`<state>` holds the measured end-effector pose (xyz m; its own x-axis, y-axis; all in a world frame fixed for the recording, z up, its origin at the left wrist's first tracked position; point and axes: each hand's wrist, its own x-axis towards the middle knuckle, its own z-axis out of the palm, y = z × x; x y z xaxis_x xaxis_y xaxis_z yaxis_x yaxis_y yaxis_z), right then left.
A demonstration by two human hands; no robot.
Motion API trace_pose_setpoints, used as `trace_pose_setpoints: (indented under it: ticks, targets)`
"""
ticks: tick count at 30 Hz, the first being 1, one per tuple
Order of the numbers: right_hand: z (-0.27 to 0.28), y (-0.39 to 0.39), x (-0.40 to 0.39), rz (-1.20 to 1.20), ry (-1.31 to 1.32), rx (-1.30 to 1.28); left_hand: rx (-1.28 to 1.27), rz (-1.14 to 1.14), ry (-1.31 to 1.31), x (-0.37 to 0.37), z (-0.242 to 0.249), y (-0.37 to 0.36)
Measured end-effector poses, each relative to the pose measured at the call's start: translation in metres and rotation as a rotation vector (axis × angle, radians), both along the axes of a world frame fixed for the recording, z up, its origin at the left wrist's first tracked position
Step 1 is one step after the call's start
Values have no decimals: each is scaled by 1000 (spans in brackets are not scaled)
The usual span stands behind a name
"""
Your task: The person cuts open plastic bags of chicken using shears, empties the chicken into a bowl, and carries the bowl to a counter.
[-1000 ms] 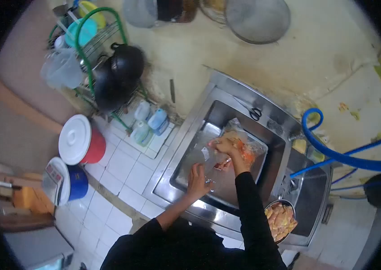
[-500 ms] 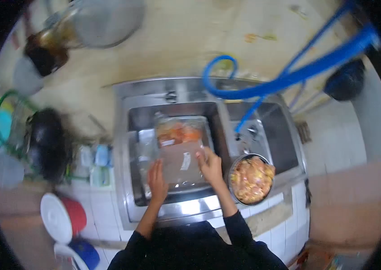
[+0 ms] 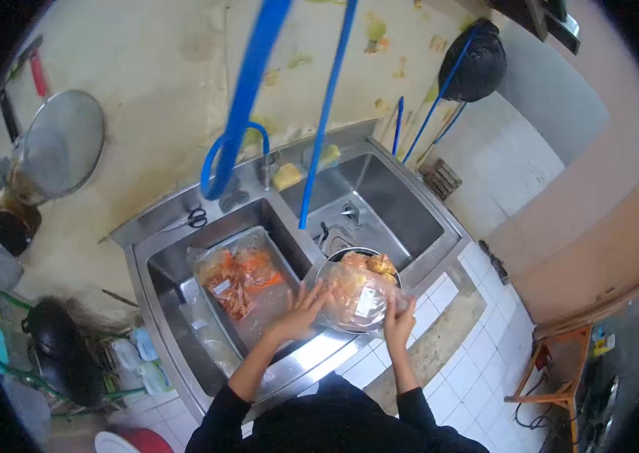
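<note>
The clear bag lies over the meat, at three o'clock from the tray; right hand pinching its edge, left hand spread, ungripping. I judge it handles best kept taut.

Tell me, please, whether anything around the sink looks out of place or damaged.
The wall behind the sink looks worn: scattered yellowish and orange patches mark its otherwise pale surface. I see no obvious spill around the clear bag in the right hand.
</note>
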<state>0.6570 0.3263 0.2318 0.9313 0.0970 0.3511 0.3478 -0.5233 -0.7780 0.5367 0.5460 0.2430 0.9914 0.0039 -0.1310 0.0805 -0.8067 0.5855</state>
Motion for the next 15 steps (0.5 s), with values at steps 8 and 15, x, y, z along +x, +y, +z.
trace_pose_setpoints:
  ticks: [8,15]
  targets:
    - [3,0,7,-168,-96,-153,100,613,-224,80,3,-103]
    - [16,12,54,406,-370,-360,264,675,-297,102,-17,-102]
